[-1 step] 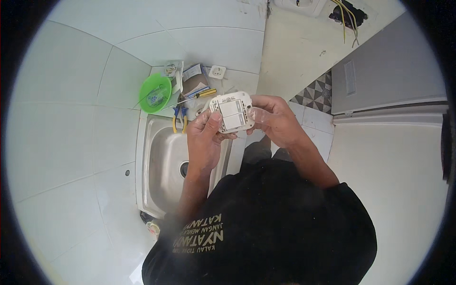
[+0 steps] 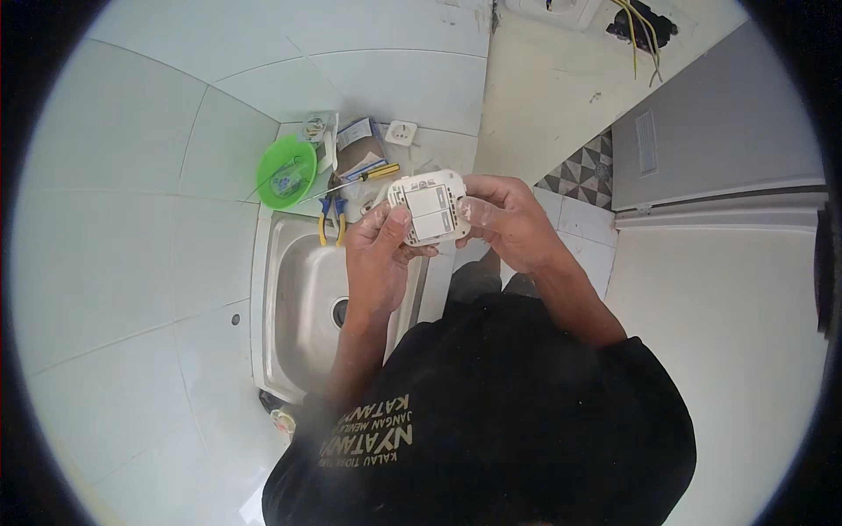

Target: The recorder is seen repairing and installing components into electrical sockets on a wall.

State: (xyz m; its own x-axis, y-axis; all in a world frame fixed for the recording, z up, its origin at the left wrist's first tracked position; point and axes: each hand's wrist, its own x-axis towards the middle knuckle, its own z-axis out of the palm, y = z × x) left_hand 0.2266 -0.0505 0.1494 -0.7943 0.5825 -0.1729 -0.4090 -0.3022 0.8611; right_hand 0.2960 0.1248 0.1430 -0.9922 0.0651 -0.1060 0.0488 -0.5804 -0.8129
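Between my two hands is a white double light switch (image 2: 427, 211) without its outer cover, its two rectangular rockers facing up. My left hand (image 2: 379, 254) grips its left edge, thumb on the front and fingers curled beneath. On the opposite edge my right hand (image 2: 509, 223) pinches it with the thumb on top; those fingertips behind it are hidden. Just beyond my left hand, a screwdriver (image 2: 381, 172) with a yellow handle lies on the counter. Blue-and-yellow pliers (image 2: 332, 219) rest at the sink's far edge.
Below my left forearm is a steel sink (image 2: 298, 298). A green bowl (image 2: 262, 172), a white socket (image 2: 401, 133) and opened packaging (image 2: 358, 153) sit on the tiled counter. Yellow and grey wires (image 2: 647, 44) hang from a wall opening at upper right, beside a wall socket (image 2: 561, 12).
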